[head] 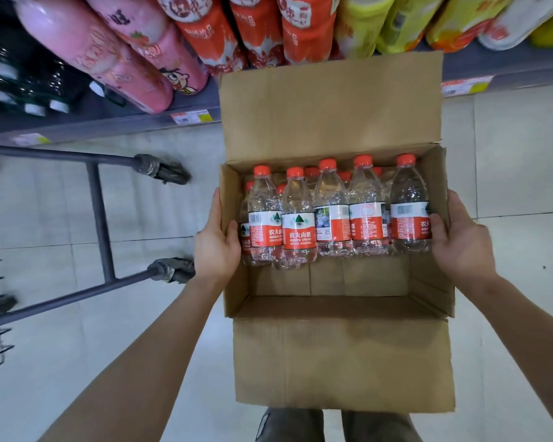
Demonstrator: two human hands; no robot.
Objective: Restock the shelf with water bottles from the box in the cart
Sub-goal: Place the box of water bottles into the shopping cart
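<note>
Left hand (216,247) and right hand (460,247) each clamp a side wall of the box (332,279), thumbs hooked over the rim to the inside, the other fingers out of sight on the outside or beneath; the right thumb lies against the end bottle. The bottles (332,212), red-capped, lie crowded in the far half of the box, the near half bare cardboard. That puts the weight on the far side, so the grip looks best placed level with the bottles, as it is, with the box held flat so they cannot slide. Both flaps (329,106) stand open and may catch on the shelf (109,126) edge. The box is held above the floor (524,154), just right of the cart (99,218) and facing the shelf. Setting it down somewhere steady first seems wise, since both hands are taken and neither can lift a bottle.
</note>
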